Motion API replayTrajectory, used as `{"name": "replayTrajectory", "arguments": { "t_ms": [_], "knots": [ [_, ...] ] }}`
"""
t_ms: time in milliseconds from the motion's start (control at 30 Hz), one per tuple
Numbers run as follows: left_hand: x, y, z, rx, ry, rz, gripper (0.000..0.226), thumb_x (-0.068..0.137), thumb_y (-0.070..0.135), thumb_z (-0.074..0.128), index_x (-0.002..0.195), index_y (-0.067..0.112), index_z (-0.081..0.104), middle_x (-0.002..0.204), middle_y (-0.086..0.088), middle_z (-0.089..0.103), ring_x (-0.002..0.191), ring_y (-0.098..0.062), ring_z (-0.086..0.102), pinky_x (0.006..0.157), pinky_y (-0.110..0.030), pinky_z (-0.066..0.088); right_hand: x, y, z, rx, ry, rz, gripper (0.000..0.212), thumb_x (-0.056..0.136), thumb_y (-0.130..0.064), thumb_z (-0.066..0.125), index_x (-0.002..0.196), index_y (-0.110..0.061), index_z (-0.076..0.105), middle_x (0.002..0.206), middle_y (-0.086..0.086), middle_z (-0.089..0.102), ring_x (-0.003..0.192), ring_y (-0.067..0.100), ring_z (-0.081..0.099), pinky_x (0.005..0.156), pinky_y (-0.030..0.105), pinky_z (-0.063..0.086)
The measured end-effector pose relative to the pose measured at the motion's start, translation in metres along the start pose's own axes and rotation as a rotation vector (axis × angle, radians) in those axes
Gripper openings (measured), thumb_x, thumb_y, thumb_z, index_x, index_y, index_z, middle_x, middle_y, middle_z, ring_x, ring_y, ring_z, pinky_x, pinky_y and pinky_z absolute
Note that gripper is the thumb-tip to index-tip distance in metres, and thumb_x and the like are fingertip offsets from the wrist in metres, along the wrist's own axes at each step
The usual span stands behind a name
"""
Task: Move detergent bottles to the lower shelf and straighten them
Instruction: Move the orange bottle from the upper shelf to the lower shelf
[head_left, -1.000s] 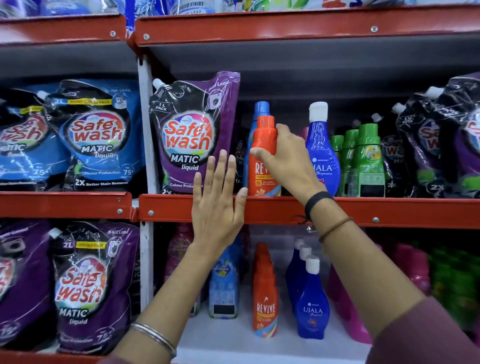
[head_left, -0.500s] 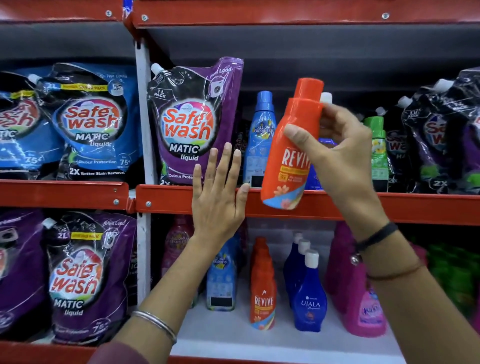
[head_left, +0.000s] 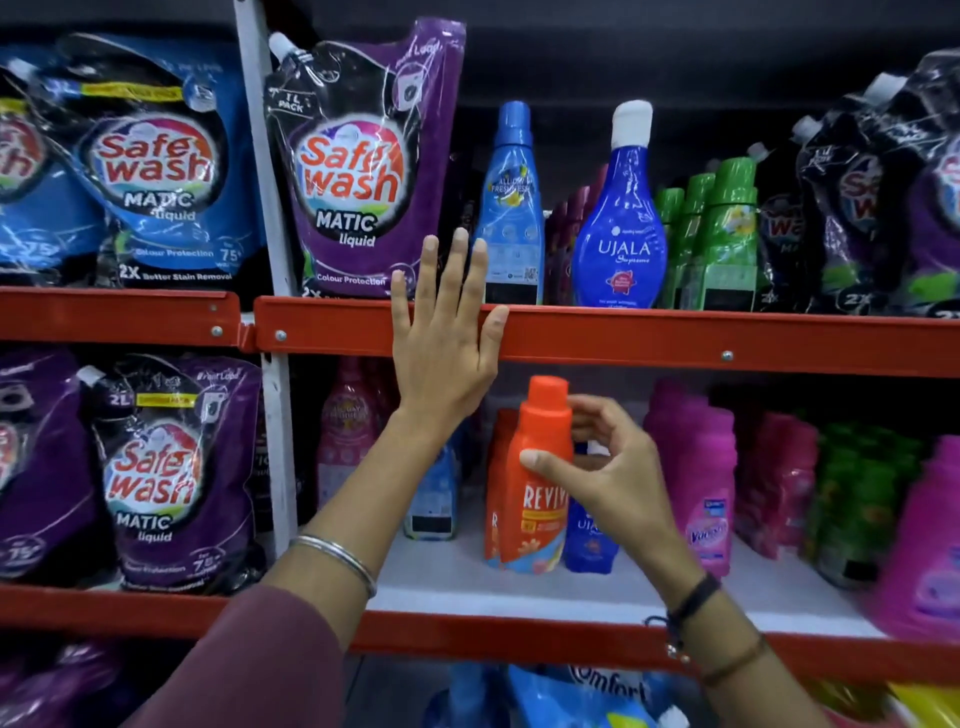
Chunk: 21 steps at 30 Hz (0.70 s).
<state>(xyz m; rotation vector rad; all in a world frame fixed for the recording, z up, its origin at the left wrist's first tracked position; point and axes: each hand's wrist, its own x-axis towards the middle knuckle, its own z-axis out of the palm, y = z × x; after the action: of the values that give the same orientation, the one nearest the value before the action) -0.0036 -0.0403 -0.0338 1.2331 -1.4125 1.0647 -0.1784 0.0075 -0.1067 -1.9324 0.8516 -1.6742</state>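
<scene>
My right hand (head_left: 602, 467) grips an orange Revive bottle (head_left: 537, 499) by its neck, holding it upright at the front of the lower shelf (head_left: 519, 587), in front of another orange Revive bottle (head_left: 496, 499). Whether its base touches the shelf I cannot tell. My left hand (head_left: 444, 343) lies flat and open against the red rail of the upper shelf (head_left: 675, 343). On the upper shelf stand a light-blue bottle (head_left: 511, 208) and a blue Ujala bottle (head_left: 621, 218).
Purple Safewash pouch (head_left: 358, 171) stands left of the blue bottles; green bottles (head_left: 717, 239) and more pouches fill the right. On the lower shelf are pink bottles (head_left: 696, 478), a blue Ujala bottle (head_left: 589, 540) and green bottles (head_left: 862, 499). A white upright (head_left: 260, 171) divides the bays.
My right hand lifted the orange Revive bottle off the upper shelf and brought it down to the lower shelf. My left hand stayed on the red rail.
</scene>
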Motion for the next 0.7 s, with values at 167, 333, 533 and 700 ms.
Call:
{"name": "replayTrajectory", "arguments": {
  "t_ms": [167,333,533,700],
  "knots": [
    [-0.001,-0.002,0.001,0.003,0.001,0.008,0.057,0.101,0.045,0.023,0.152,0.019,0.020,0.160,-0.003,0.022,0.148,-0.024,0.012,0.119,-0.047,0.000,-0.015,0.049,0.021,-0.105,-0.055,0.110,0.050,0.060,-0.031,0.086,0.098,-0.038,0.055,0.100,-0.017,0.065,0.093,-0.001,0.063,0.082,0.035,0.057],
    [0.000,-0.003,0.003,0.014,0.014,0.015,0.056,0.101,0.045,0.024,0.151,0.020,0.021,0.159,-0.002,0.023,0.148,-0.024,0.013,0.119,-0.047,0.002,-0.019,0.082,0.036,-0.110,-0.072,0.204,0.053,0.063,-0.025,0.085,0.104,-0.028,0.052,0.101,-0.010,0.063,0.094,0.002,0.059,0.089,0.036,0.055],
    [-0.001,-0.003,0.004,0.012,0.031,0.022,0.057,0.101,0.047,0.021,0.151,0.019,0.024,0.159,-0.003,0.025,0.148,-0.024,0.014,0.119,-0.047,0.002,-0.016,0.095,0.043,-0.118,-0.093,0.251,0.057,0.065,-0.025,0.084,0.113,-0.019,0.054,0.107,-0.003,0.064,0.091,-0.001,0.057,0.073,0.010,0.047],
    [0.000,-0.003,0.004,0.018,0.027,0.018,0.057,0.101,0.048,0.019,0.151,0.019,0.023,0.159,-0.002,0.025,0.148,-0.024,0.014,0.119,-0.047,0.002,-0.016,0.102,0.047,-0.127,-0.101,0.263,0.061,0.064,-0.026,0.085,0.116,-0.017,0.053,0.109,-0.002,0.064,0.094,0.007,0.059,0.068,0.006,0.046]
  ]
}}
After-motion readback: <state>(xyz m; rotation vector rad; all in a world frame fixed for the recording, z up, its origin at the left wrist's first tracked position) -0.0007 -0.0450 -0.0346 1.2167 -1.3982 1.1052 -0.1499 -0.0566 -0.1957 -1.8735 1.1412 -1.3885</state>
